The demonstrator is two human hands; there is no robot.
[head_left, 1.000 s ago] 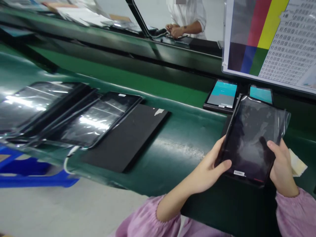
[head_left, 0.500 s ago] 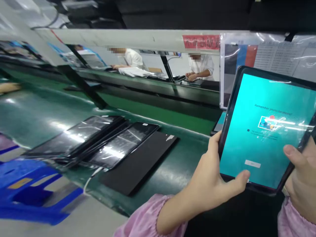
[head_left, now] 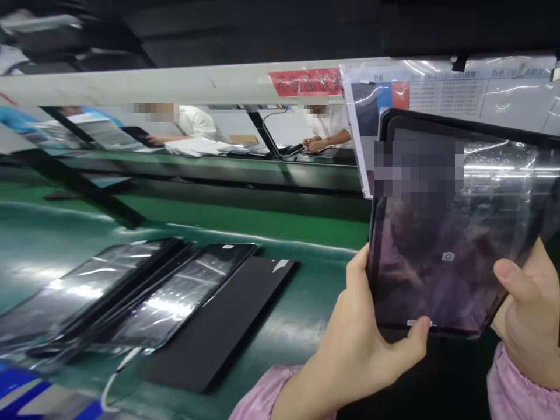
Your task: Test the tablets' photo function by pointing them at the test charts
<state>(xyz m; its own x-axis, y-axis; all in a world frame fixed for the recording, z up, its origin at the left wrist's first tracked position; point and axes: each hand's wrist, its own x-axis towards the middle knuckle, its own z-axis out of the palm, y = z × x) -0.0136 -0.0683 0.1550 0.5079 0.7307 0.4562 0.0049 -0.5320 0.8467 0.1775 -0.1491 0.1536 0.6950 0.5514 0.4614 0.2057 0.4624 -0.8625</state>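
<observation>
1. The left hand (head_left: 367,344) clamps the lower left edge of a tablet (head_left: 455,233) at the right of the frame, thumb resting on the bottom bezel; the right hand (head_left: 531,326) grips its right edge, thumb over the glass.
2. The step looks like a camera check — the raised screen shows a dim live view with a small camera icon near its centre. The next move probably calls for a steady hold and a thumb tap on the screen.
3. The tablet is dark, glossy and wrapped in clear film that glares.
4. At lower left, more bagged tablets (head_left: 131,291) lie on the green conveyor (head_left: 306,303) beside a black slab (head_left: 227,324).
</observation>
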